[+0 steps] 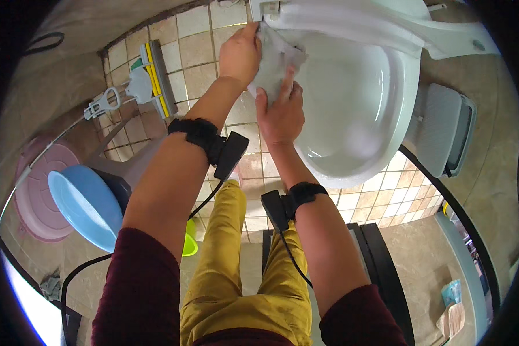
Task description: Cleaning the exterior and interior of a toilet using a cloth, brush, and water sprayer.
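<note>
A damp-looking grey cloth [270,62] hangs along the left rim of a glossy white bathroom fixture [341,99], which looks like a toilet. My left hand [241,55] grips the cloth's upper left edge, its fingertips close to the fixture's back corner. Lower down, my right hand [281,110] holds the same cloth at its lower right edge. The index finger lies stretched over the fabric and the thumb rests at its bottom; the remaining fingers are curled and partly hidden. Whitish film or glare shows inside the oval hollow.
A sponge mop [151,82] with a long handle stands at the left. Near it are a blue basin [84,207] and a pink basin [47,194]. A lidded grey bin [441,125] stands right of the fixture. Cables trail from black devices strapped to both wrists.
</note>
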`<state>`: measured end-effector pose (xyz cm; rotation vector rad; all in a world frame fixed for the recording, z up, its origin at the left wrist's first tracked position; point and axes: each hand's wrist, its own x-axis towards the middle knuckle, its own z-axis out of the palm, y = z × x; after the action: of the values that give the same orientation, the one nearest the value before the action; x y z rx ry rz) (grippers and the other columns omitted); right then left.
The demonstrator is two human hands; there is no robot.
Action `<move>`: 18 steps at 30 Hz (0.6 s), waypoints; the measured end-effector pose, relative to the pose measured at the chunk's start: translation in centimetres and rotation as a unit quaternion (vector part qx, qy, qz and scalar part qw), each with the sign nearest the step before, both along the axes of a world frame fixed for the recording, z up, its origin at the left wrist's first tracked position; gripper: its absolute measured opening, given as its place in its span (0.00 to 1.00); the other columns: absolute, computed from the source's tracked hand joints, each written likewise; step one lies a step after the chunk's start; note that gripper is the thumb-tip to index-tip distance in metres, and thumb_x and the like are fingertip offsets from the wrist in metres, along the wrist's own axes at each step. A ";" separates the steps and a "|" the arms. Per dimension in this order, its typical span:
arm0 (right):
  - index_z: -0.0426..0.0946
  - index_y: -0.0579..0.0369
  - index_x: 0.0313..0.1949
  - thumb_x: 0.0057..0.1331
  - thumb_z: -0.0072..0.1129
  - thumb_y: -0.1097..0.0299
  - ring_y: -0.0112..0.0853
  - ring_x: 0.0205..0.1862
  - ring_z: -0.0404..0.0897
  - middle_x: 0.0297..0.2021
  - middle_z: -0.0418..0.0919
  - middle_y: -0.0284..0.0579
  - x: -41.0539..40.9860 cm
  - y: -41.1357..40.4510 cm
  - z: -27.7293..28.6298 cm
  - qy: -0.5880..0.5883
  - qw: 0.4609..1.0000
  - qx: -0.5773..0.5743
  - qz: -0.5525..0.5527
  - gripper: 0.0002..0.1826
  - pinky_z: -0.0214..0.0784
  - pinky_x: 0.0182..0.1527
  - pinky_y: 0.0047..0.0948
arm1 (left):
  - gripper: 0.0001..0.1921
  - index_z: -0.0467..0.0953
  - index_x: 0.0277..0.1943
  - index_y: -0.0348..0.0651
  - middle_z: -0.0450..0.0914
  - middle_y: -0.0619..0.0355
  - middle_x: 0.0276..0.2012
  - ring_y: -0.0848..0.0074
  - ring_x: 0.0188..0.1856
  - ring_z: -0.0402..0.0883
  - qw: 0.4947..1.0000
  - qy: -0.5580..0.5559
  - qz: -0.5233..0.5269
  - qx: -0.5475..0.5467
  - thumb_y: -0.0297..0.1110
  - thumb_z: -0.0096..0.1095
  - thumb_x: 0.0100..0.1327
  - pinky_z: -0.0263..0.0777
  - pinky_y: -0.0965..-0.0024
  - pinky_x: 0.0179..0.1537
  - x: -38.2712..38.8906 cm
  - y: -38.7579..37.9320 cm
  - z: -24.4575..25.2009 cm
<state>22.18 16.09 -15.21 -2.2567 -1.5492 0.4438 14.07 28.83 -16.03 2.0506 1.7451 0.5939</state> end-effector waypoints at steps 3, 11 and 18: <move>0.48 0.51 0.70 0.60 0.57 0.50 0.50 0.48 0.75 0.52 0.69 0.57 -0.2 0.0 0.2 0.009 1.000 0.000 -0.005 0.44 0.74 0.41 0.44 | 0.15 0.73 0.52 0.46 0.81 0.50 0.37 0.55 0.36 0.81 0.997 -0.053 0.054 0.027 0.29 0.55 0.61 0.74 0.54 0.37 0.9 -1.0 -0.1; 0.49 0.53 0.70 0.59 0.58 0.50 0.51 0.48 0.73 0.50 0.69 0.61 0.3 -0.2 0.2 0.029 1.000 -0.007 -0.005 0.44 0.72 0.44 0.44 | 0.17 0.74 0.56 0.49 0.82 0.47 0.37 0.53 0.36 0.81 0.997 -0.038 0.061 0.027 0.31 0.52 0.63 0.75 0.55 0.40 0.8 -2.1 -1.0; 0.50 0.52 0.70 0.60 0.56 0.47 0.52 0.49 0.75 0.51 0.70 0.60 0.0 0.2 0.6 0.024 1.000 0.001 -0.006 0.43 0.73 0.43 0.45 | 0.13 0.75 0.50 0.46 0.82 0.48 0.36 0.53 0.35 0.82 0.999 0.030 -0.006 0.010 0.33 0.52 0.62 0.76 0.54 0.38 -1.4 0.9 -0.4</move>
<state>22.13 16.27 -14.56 -2.2360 -1.5116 0.4882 12.69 29.73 -16.48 2.1118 1.7650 0.5543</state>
